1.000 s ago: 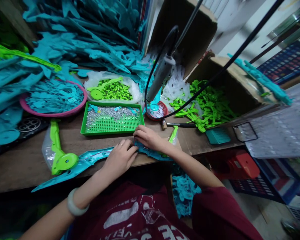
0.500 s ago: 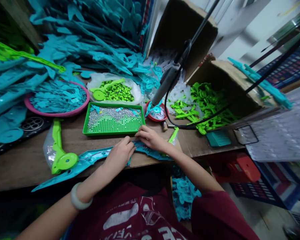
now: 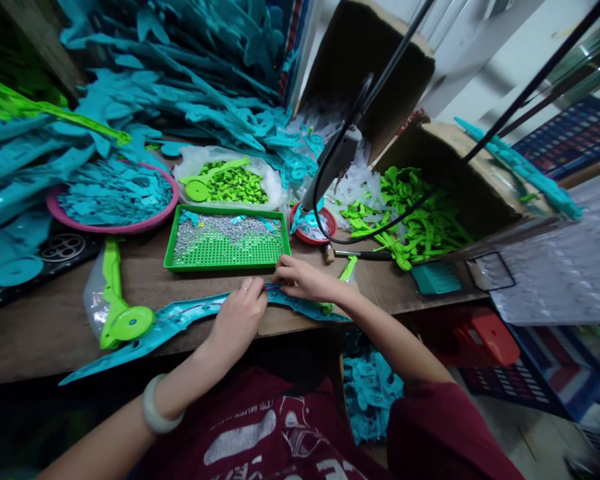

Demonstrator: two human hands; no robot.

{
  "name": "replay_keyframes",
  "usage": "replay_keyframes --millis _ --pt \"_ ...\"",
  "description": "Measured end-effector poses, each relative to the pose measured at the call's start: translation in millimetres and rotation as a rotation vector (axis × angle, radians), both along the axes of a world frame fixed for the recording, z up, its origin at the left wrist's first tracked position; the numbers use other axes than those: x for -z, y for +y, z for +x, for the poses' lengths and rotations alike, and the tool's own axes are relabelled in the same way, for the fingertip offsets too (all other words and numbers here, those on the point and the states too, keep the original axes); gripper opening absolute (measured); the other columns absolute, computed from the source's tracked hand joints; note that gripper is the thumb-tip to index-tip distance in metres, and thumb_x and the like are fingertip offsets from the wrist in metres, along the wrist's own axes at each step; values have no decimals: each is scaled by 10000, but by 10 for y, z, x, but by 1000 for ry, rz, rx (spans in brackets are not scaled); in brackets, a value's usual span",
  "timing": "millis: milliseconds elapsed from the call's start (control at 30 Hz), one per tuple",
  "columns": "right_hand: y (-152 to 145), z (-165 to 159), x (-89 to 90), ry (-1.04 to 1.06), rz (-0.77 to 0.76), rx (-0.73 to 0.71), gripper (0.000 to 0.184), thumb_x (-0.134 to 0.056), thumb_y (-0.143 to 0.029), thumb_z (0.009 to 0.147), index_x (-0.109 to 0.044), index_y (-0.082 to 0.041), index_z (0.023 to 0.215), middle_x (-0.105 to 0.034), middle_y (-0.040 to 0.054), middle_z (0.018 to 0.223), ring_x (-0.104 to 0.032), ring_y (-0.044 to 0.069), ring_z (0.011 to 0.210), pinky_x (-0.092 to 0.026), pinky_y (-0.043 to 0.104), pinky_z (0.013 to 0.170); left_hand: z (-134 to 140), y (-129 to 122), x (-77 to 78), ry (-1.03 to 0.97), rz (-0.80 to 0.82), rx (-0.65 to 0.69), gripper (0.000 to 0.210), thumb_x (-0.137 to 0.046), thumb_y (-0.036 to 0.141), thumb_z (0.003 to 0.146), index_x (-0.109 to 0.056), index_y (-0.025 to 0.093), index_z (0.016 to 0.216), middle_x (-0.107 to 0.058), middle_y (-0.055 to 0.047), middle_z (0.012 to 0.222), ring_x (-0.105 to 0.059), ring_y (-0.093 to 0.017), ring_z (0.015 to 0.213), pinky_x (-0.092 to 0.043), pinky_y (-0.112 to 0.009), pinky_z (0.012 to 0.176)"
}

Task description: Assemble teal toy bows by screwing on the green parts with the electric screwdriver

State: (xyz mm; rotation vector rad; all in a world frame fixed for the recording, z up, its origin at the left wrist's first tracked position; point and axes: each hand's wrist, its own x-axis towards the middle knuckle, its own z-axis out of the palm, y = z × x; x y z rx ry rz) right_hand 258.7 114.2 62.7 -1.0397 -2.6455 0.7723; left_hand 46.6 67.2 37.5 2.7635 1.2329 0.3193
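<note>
A long, curved blue plastic shell [image 3: 183, 317] lies along the front of the bench, its hollow side up, with a thin dark line like a wire inside. My left hand [image 3: 243, 310] is closed over the middle of the shell, fingertips at its far edge. Just right of it, my right hand [image 3: 303, 279] has its fingers pinched together over the shell; whatever sits between them is hidden. Against the shell's left part rests a bright green arm with a round disc [image 3: 130, 325]. Another green piece [image 3: 349, 268] stands out beyond its right part.
A green perforated tray [image 3: 225, 267] of small metal pieces stands behind my hands. Around it are a pink basin [image 3: 113, 230] of blue parts, a bag of green pieces [image 3: 240, 183] and a red basket [image 3: 330, 223]. A hanging tool [image 3: 330, 170] with a black cable is above the basket.
Both hands stay at the shell's middle, with the left fingers slightly lower. A small blue strip below the left fingers no longer shows. The hanging tool and its cable have swung slightly.
</note>
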Motion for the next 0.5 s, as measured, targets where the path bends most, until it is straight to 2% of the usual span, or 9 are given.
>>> replay_keyframes --millis 133,200,267,367,433,500 --pt "73 -60 -31 -241 121 -96 139 -568 -76 918 -596 -157 1028 -500 47 1021 -462 118 715 -402 248 663 -37 1 59 3 12 65 283 -455 -5 901 -682 133 1001 -631 -129 1081 -600 -272 1008 -545 -398 861" --pt "98 -54 -49 -295 166 -145 92 -536 -119 961 -587 -166 1023 -502 42 1007 -418 109 663 -368 249 621 -63 -4 76 9 10 93 292 -458 -10 889 -684 124 1017 -639 -134 1108 -602 -280 1024 -546 -409 876" --pt "115 -27 -61 -269 159 -177 78 -516 -151 985 -589 -167 1007 -504 38 993 -428 110 667 -375 246 625 -90 -24 83 5 7 101 286 -492 21 880 -676 99 1084 -635 -149 1149 -593 -303 1059 -547 -425 880" --pt "127 14 -68 -166 85 -185 85 -550 -154 966 -600 -159 1035 -507 45 1019 -505 121 754 -433 239 696 -121 -72 107 -52 37 87 310 -562 176 915 -643 58 1189 -619 -181 1205 -570 -338 1120 -541 -451 907" --pt "123 20 -73 -123 53 -161 116 -584 -148 941 -605 -154 1055 -512 52 1040 -538 133 811 -460 248 746 -131 -97 145 -93 81 91 331 -572 267 944 -648 49 1181 -631 -191 1182 -578 -338 1115 -538 -455 915" --pt "109 3 -82 -133 69 -135 133 -608 -158 927 -606 -146 1059 -517 65 1054 -545 150 838 -471 266 768 -134 -107 192 -119 123 115 303 -566 278 957 -667 57 1137 -648 -192 1165 -596 -327 1094 -538 -449 910"
